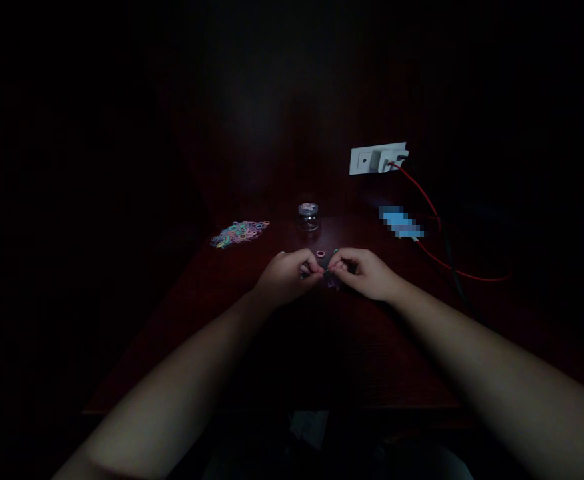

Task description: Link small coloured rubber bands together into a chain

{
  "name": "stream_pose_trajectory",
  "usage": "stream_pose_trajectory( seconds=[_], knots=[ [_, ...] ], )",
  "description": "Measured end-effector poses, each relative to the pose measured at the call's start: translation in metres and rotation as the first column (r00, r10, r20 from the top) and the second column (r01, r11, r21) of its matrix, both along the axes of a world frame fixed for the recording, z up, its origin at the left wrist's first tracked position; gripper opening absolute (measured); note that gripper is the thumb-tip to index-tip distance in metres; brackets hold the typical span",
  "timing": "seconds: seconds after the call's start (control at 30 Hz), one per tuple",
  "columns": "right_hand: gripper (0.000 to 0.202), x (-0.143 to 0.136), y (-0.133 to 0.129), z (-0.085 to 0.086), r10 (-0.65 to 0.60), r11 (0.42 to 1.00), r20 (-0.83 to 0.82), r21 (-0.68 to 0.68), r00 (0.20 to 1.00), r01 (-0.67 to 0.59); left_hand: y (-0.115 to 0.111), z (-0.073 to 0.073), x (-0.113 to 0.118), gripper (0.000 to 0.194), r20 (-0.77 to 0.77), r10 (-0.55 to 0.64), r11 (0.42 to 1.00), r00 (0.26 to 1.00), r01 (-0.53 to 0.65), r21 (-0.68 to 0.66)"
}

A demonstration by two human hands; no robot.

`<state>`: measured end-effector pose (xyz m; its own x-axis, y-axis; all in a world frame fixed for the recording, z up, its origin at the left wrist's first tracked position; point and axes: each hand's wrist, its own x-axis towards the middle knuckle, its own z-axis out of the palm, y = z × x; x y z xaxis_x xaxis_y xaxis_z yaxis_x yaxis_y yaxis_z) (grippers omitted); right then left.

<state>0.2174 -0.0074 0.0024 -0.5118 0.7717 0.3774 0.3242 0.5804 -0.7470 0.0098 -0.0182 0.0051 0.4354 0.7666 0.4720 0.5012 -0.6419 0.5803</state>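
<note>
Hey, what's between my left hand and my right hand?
In the head view: a thin strand, a pink ring just beyond it, and some purplish bits nearer.

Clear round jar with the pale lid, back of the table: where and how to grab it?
Grip the clear round jar with the pale lid around its side wall, below the lid, probably from the right: it stands upright, its curved wall suits a wrap, and that side looks roomier than the left, where the pile of multicoloured bands lies closer.
</note>
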Motion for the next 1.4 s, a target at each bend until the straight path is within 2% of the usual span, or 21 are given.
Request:
stream_pose_trajectory(
  seconds=[0.17,0.37,0.53,1.4],
  knots=[
    [0.011,0.0011,0.0006,-0.0001,0.013,1.000,0.025,-0.010,1.000,-0.013,-0.0002,0.0013,-0.0005,0.009,-0.013,0.002,1.000,1.000,-0.001,0.009],
    [0.009,0.0023,0.0036,-0.0034,0.039,0.999,0.041,-0.016,0.998,-0.039,-0.0007,0.0033,0.0002,0.009,-0.056,0.027,0.995,0.998,-0.021,0.098],
    [0.007,0.0020,0.0034,-0.0028,0.059,0.998,0.049,-0.028,0.997,-0.057,-0.0004,0.0029,0.0009,0.008,-0.064,0.022,0.993,0.998,-0.014,0.121],
    [0.011,0.0028,0.0032,-0.0028,0.032,0.999,0.062,0.001,0.998,-0.032,0.0011,0.0005,0.0011,0.006,-0.027,0.048,0.998,0.998,-0.046,0.039]
  ],
)
